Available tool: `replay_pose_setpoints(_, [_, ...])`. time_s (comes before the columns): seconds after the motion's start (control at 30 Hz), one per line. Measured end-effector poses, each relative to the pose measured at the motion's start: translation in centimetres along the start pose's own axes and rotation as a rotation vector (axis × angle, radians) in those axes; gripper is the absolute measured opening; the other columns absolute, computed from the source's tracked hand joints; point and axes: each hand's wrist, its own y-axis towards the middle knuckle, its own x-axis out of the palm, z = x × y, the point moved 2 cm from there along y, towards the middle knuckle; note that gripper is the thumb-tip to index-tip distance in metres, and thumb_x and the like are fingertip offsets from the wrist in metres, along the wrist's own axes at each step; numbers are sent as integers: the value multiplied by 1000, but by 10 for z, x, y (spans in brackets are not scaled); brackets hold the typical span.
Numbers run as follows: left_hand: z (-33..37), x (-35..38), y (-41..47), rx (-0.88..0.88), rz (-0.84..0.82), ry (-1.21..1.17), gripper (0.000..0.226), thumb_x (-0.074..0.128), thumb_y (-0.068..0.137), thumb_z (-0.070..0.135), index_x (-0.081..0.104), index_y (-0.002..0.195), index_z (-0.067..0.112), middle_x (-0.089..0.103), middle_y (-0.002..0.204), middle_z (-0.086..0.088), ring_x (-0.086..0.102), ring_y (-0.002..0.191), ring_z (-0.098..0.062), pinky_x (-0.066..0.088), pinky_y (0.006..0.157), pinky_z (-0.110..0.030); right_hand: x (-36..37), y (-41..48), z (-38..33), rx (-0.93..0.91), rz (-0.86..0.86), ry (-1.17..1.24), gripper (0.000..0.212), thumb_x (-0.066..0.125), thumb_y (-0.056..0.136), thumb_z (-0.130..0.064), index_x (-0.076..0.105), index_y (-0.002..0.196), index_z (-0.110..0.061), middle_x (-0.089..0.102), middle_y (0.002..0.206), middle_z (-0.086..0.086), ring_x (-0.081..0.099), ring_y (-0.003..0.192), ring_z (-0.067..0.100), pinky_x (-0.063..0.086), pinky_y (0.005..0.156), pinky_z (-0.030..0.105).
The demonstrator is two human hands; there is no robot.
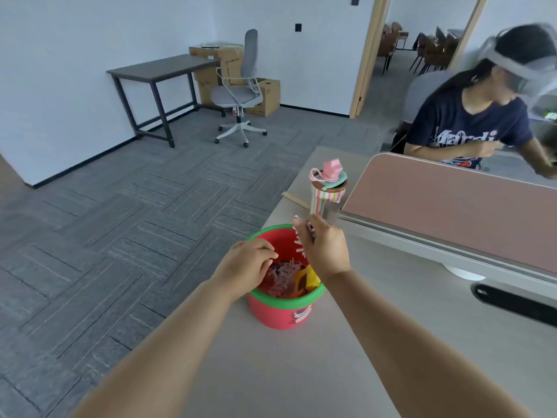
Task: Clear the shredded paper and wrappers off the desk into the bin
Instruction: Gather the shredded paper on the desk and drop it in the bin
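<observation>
Right hand (324,248), frame centre, pinched shredded paper strips (300,244) above red bin (271,312). Left hand (248,265) curled over bin's left rim; whether it held anything, unclear. Yellow wrapper (310,277) lay inside.

Bright, even indoor light fills the room, diffuse and without glare. Shadows are soft: a faint one lies on the bench (391,342) beside the red bin (280,315). The seated person (470,125) at far right is smeared by motion blur. Wide-angle distortion tilts the door frame (366,55) and stretches the near edges.
</observation>
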Motion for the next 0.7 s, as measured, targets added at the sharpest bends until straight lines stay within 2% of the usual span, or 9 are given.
replay_pose_setpoints(0.07, [-6, -8, -5, 35, 121, 15, 10, 69, 78, 7, 71, 84, 14, 66, 89, 1, 62, 74, -21, 42, 76, -33, 13, 1, 2, 36, -100, -86, 36, 52, 90, -35, 48, 69, -7, 55, 66, 9, 51, 58, 29, 34, 49, 29])
replay_pose_setpoints(0.1, [-9, -9, -7, 30, 149, 1, 6, 66, 78, 12, 70, 80, 15, 65, 85, 2, 62, 72, -19, 43, 74, -34, 19, 1, 4, 74, -196, -163, 39, 48, 90, -42, 52, 76, -7, 57, 77, 9, 55, 67, 30, 38, 53, 31])
replay_pose_setpoints(0.17, [-14, -8, -12, 9, 144, -40, 18, 53, 81, 25, 68, 79, 16, 62, 84, 4, 61, 73, -17, 45, 73, -34, 30, 0, 12, 176, -409, -306, 45, 41, 89, -54, 58, 97, -13, 56, 102, 7, 54, 93, 27, 46, 73, 37])
replay_pose_setpoints(0.23, [-15, -4, -18, 9, 124, -54, 27, 45, 80, 30, 67, 79, 16, 61, 84, 5, 61, 76, -15, 45, 73, -33, 35, 0, 17, 210, -547, -355, 49, 38, 89, -55, 54, 117, -19, 50, 122, 6, 42, 115, 26, 40, 94, 42])
replay_pose_setpoints(0.27, [-13, -3, -21, 8, 116, -56, 27, 44, 80, 30, 67, 79, 16, 61, 84, 4, 61, 76, -15, 46, 73, -33, 36, 0, 18, 197, -576, -361, 47, 37, 91, -52, 53, 120, -20, 48, 127, 5, 38, 120, 25, 36, 99, 42])
replay_pose_setpoints(0.33, [-12, -1, -25, 1, 135, -58, 26, 44, 79, 29, 67, 79, 16, 61, 84, 4, 60, 77, -15, 46, 71, -32, 34, -1, 16, 175, -585, -331, 39, 38, 94, -42, 51, 124, -20, 50, 131, 5, 40, 121, 25, 35, 101, 40])
replay_pose_setpoints(0.47, [-4, -5, -29, -19, 185, -46, 25, 44, 80, 27, 66, 79, 16, 61, 81, 3, 59, 73, -16, 45, 68, -32, 28, -7, 7, 155, -593, -145, 33, 37, 97, -22, 45, 129, -20, 59, 123, 7, 53, 110, 25, 42, 91, 33])
replay_pose_setpoints(0.57, [8, -9, -31, -7, 206, -35, 26, 43, 79, 27, 66, 77, 16, 63, 75, 4, 59, 67, -15, 45, 64, -29, 20, -10, 4, 51, -536, -126, 28, 44, 95, -15, 54, 120, -17, 65, 114, 5, 58, 104, 22, 46, 87, 33])
replay_pose_setpoints(0.7, [23, -11, -33, 4, 241, -17, 24, 44, 80, 26, 64, 74, 15, 65, 69, 5, 59, 61, -16, 48, 56, -28, 1, -18, 5, -42, -418, -157, 17, 54, 89, -17, 64, 103, -16, 70, 100, 3, 62, 91, 23, 50, 76, 36])
